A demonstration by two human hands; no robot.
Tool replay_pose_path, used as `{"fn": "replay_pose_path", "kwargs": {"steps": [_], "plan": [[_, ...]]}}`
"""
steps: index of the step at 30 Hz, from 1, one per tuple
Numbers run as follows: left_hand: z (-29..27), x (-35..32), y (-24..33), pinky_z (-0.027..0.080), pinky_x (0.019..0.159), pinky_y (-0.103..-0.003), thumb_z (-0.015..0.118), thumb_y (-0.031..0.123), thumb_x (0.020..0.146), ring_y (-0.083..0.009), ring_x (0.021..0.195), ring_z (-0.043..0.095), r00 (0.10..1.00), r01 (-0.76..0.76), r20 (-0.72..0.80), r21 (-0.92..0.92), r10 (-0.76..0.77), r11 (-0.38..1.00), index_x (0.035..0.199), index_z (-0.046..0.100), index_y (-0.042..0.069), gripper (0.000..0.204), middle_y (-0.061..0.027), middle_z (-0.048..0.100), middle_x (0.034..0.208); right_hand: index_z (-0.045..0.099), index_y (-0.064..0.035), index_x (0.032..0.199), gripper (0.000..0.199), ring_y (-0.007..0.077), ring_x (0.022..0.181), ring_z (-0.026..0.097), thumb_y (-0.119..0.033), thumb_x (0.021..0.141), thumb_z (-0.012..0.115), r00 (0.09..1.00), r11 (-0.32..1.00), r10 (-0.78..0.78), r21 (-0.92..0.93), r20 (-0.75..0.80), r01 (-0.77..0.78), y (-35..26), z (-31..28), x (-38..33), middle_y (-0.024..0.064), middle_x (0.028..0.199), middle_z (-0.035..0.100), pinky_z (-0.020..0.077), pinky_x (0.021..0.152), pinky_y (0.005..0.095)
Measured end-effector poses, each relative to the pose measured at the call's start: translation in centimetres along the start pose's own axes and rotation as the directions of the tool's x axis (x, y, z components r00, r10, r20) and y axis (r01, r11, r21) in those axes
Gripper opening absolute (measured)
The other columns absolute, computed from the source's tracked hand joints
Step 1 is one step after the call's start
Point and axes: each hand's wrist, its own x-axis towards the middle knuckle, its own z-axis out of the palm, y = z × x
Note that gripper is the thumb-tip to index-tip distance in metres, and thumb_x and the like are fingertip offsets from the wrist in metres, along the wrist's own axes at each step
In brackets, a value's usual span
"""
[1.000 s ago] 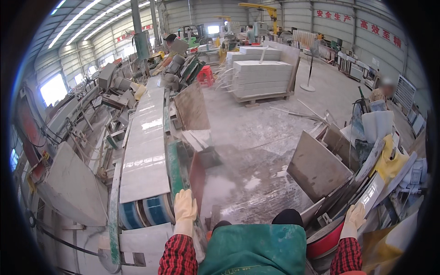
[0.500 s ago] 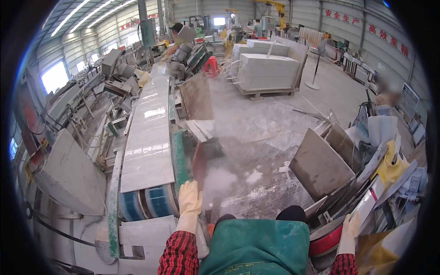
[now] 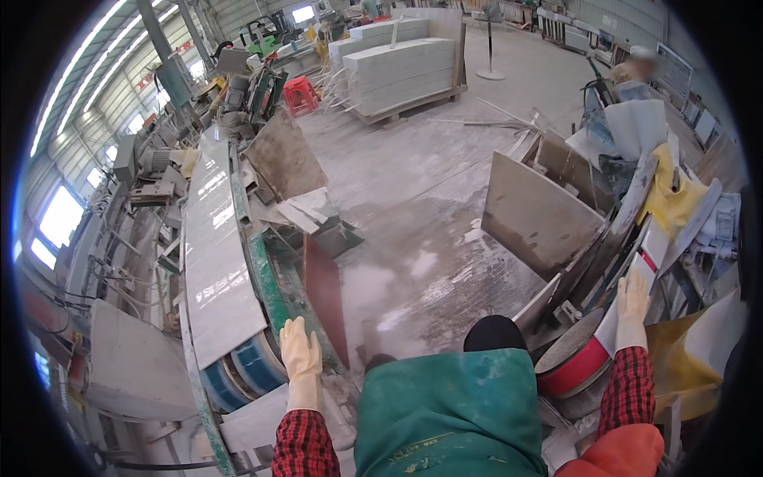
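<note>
My left hand (image 3: 300,354), in a cream rubber glove, lies at the near end of the conveyor's green side rail (image 3: 267,278), its fingers stretched forward. Close by on its left are the conveyor's blue end roller (image 3: 258,364) and a long glossy pale slab (image 3: 218,294) lying on top. My right hand (image 3: 633,300), gloved alike, rests with extended fingers against a white strip (image 3: 645,258) with a red mark. Below it stands a round drum with a red band (image 3: 574,370). Neither hand appears to grip anything.
Stone boards (image 3: 536,211) lean at right, beside a yellow cloth (image 3: 671,191). A reddish-brown board (image 3: 322,294) stands by the conveyor. Farther off are stacked white slabs (image 3: 405,71) on a pallet and a red stool (image 3: 300,95). A blurred person (image 3: 638,65) is at far right.
The view has tilted and swung right, so the conveyor leans left. My right hand has moved forward along the white strip; my left stays by the rail's end. A red-orange shape now shows at lower right.
</note>
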Motion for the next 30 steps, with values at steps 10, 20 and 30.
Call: {"fn": "replay_pose_path", "kwargs": {"steps": [10, 20, 30], "plan": [[-0.1, -0.2, -0.6, 0.032, 0.116, -0.049, 0.064, 0.012, 0.089, -0.0442, 0.133, 0.047, 0.999, -0.034, 0.028, 0.049, 0.033, 0.998, 0.132, 0.054, -0.001, 0.046, -0.0305, 0.054, 0.136, 0.045, -0.0156, 0.147, 0.052, 0.0305, 0.139, 0.043, -0.032, 0.098, 0.054, 0.995, 0.997, -0.056, 0.048, -0.079, 0.060, -1.3, -1.6, 1.9, 0.0094, 0.150, 0.046, 0.0368, 0.112, 0.0481], [-2.3, 0.3, 1.5, 0.043, 0.097, -0.049, 0.068, 0.015, 0.083, -0.0430, 0.110, 0.052, 0.998, -0.024, -0.067, -0.065, 0.019, 0.998, 0.109, 0.060, 0.004, 0.030, -0.0231, 0.059, 0.118, 0.046, -0.0016, 0.143, 0.094, 0.0420, 0.135, 0.043, -0.043, 0.068, 0.084, 0.992, 0.976, 0.117, 0.189, -0.040, -0.108, -0.6, -0.4, -9.7, 0.0283, 0.143, 0.047, 0.0357, 0.114, 0.0476], [1.6, 0.9, -4.5, 0.045, 0.106, -0.041, 0.065, 0.018, 0.092, -0.0364, 0.122, 0.059, 0.957, 0.276, 0.122, -0.648, -0.262, 0.710, 0.127, 0.063, 0.004, 0.038, -0.0210, 0.065, 0.126, 0.059, 0.0023, 0.129, 0.074, 0.0318, 0.105, 0.066, -0.008, 0.058, 0.078, 0.974, 0.619, 0.210, 0.760, 0.082, -0.198, 0.8, -0.5, -6.1, 0.0210, 0.114, 0.067, 0.0527, 0.091, 0.0413]]}}
